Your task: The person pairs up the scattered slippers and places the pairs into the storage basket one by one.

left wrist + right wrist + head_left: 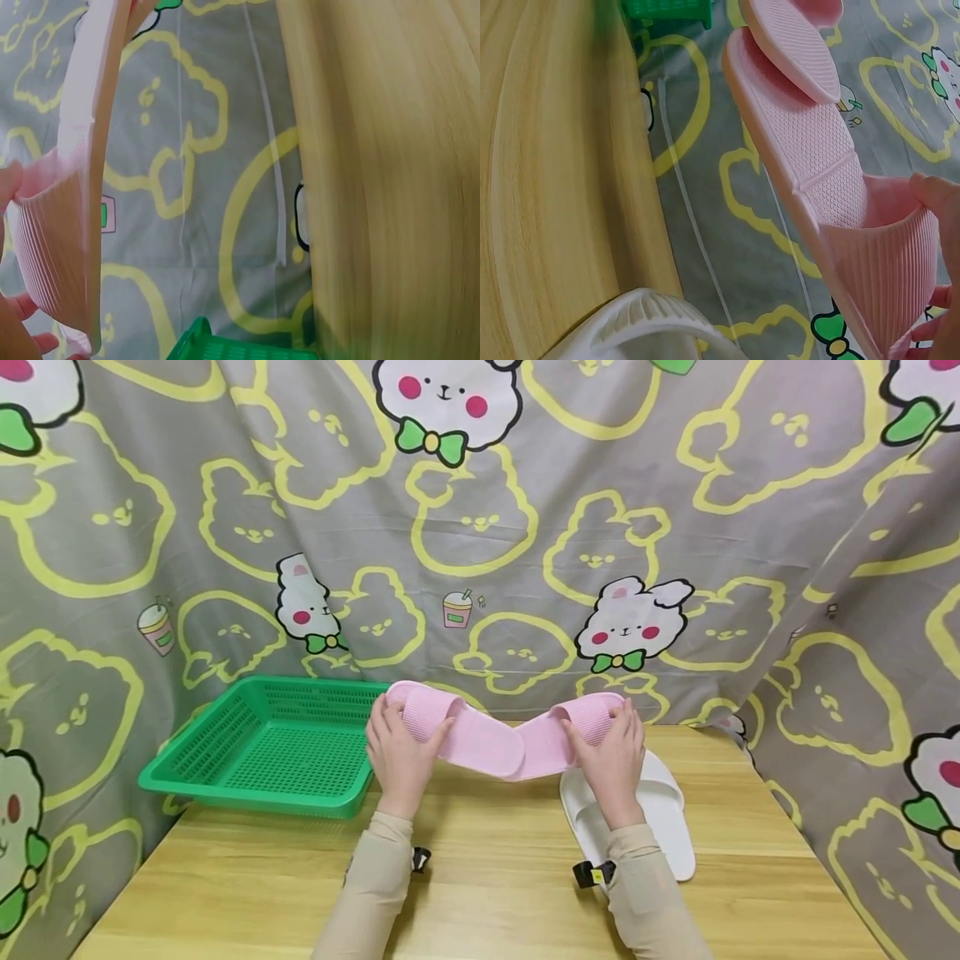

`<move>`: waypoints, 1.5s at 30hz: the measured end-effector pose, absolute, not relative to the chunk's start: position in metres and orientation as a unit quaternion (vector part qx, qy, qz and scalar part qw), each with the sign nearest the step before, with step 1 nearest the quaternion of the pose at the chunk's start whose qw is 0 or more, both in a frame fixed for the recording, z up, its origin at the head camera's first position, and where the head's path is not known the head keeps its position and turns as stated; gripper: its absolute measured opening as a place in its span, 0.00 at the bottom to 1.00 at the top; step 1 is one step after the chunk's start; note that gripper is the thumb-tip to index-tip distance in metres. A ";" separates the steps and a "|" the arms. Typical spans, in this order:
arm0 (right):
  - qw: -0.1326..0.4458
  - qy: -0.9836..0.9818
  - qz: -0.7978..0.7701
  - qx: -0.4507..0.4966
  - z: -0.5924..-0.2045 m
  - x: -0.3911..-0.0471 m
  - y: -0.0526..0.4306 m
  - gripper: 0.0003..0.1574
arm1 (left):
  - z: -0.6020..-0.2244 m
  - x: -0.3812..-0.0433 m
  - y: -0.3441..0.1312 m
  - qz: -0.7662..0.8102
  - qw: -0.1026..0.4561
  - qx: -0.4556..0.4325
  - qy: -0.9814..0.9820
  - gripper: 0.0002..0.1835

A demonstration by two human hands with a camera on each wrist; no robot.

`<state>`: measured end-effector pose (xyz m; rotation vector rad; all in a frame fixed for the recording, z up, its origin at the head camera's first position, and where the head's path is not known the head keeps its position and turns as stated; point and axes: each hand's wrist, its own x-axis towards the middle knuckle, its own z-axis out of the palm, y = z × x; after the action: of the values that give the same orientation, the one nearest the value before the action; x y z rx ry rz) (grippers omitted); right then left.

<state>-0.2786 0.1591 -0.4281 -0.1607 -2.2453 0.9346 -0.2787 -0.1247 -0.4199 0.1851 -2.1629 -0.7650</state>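
Note:
Two pink slippers with ribbed straps are held up above the table, their heel ends overlapping in the middle. My left hand (402, 752) grips the left pink slipper (480, 742) at its strap end, thumb on the near side of the strap. My right hand (611, 760) holds the right pink slipper (546, 750) the same way. In the right wrist view, the held slipper's textured footbed (802, 142) and ribbed strap (889, 262) face the camera. The left wrist view shows the other slipper's strap (52, 232) from the side.
A green perforated basket (258, 802) stands at the left back of the wooden table (487, 877). White slippers (671, 827) lie on the right, partly behind my right hand and forearm. A patterned grey curtain (495, 643) hangs behind and along both sides.

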 end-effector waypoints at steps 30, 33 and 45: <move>0.318 -0.873 0.363 -0.076 -0.430 -0.279 0.152 0.51 | -0.418 -0.280 -0.087 -0.365 0.380 0.112 -0.842 0.49; 0.311 -0.875 0.362 -0.078 -0.430 -0.279 0.152 0.50 | -0.420 -0.280 -0.083 -0.359 0.386 0.107 -0.843 0.49; 0.305 -0.878 0.359 -0.081 -0.430 -0.277 0.152 0.52 | -0.425 -0.280 -0.074 -0.362 0.374 0.115 -0.846 0.49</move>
<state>-0.2773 0.1524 -0.4302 -0.2156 -2.3251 0.9498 -0.2801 -0.0744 -0.4246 0.2950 -2.1659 -0.9280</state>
